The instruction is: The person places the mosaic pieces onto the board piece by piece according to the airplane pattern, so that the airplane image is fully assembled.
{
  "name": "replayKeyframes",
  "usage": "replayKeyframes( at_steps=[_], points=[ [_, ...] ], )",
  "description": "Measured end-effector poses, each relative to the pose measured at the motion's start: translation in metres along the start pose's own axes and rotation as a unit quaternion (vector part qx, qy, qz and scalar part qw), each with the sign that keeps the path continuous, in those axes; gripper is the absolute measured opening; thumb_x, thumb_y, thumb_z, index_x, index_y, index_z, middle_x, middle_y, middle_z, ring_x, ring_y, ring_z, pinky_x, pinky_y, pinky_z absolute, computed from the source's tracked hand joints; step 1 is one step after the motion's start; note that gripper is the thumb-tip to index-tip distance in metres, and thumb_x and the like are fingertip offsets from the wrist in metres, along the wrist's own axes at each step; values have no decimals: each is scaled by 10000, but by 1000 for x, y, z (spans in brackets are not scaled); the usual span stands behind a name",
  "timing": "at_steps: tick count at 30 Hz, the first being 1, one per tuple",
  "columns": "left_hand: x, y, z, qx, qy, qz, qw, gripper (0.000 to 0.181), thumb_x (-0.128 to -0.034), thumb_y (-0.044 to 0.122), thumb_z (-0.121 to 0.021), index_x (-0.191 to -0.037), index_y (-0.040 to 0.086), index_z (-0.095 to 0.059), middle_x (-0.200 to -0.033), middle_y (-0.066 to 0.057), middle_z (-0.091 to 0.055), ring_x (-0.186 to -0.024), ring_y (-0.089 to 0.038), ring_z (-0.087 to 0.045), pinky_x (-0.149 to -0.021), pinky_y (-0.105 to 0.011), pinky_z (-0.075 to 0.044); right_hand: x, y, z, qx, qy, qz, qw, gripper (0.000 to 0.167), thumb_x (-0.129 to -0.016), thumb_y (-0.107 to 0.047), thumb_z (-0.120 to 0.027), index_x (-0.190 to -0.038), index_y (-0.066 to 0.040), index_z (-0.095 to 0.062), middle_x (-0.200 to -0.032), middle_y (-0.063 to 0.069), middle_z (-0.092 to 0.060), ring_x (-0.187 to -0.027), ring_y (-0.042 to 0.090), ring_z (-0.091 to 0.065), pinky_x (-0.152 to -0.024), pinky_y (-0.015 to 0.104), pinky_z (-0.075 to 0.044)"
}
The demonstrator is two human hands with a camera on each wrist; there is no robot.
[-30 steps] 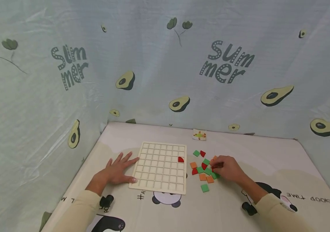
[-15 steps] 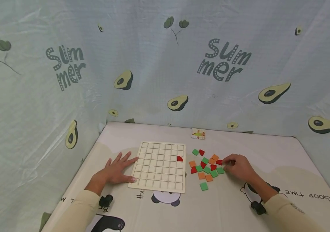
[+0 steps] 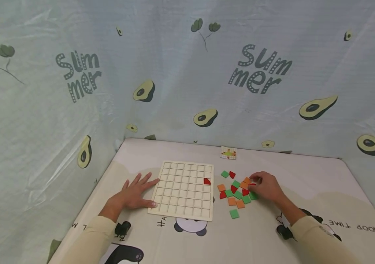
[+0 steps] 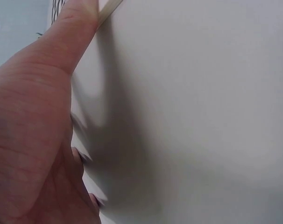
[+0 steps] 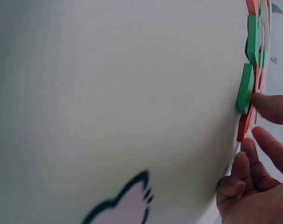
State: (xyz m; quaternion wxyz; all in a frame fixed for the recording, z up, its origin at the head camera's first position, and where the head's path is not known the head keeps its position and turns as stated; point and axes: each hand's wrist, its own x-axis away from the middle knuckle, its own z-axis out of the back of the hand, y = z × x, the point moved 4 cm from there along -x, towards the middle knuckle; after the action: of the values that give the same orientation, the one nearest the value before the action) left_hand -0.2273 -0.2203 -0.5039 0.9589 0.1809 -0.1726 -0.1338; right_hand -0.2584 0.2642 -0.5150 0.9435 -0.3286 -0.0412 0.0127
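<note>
A person's left hand, fingers spread wide, touches the left edge of a pale gridded board on a cloth-covered bench. To the right, the thumb and forefinger of the right hand stand narrowly apart about a red piece; whether they pinch it cannot be told. Loose tiles in green, orange and red lie between board and right hand. A rounded red tile sits in a cell along the board's right edge, and a patterned card lies at far centre.
</note>
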Motion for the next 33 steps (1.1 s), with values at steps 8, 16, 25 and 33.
replayKeyframes(
  at_steps=[8,16,25,33],
  points=[
    [0,0,0,-47,42,-29,10000,977,-817,629,-792,-1624,268,-374,-1758,-147,-174,-1606,-525,-65,-1206,-801,-47,-5,-8,-4,189,-9,-382,9991,347,-893,-180,-744,-1151,44,-685,-1119,211,-658,-1015,326,-587,-888,477,-562],
    [1,0,0,9,8,-38,10000,969,-825,622,-789,-1625,267,-373,-1758,-148,-170,-1606,-525,-61,-1205,-802,-46,-8,-14,-1,380,-25,-292,9988,286,-881,-174,-746,-1063,42,-701,-1031,185,-694,-939,289,-608,-816,443,-569],
    [-1,-2,0,-47,-8,40,10000,985,-819,652,-774,-1631,281,-357,-1763,-141,-152,-1614,-510,-38,-1215,-792,-31,-10,-21,4,527,-149,191,9983,264,-897,-182,-741,-1052,32,-733,-951,126,-707,-845,230,-592,-691,309,-511],
    [0,-1,-2,-57,68,-18,10000,978,-815,627,-793,-1624,271,-375,-1757,-148,-179,-1605,-524,-73,-1205,-804,-54,-5,-30,0,331,-489,278,9979,257,-902,-179,-773,-1063,19,-737,-933,89,-696,-842,209,-568,-647,288,-497]
  ],
)
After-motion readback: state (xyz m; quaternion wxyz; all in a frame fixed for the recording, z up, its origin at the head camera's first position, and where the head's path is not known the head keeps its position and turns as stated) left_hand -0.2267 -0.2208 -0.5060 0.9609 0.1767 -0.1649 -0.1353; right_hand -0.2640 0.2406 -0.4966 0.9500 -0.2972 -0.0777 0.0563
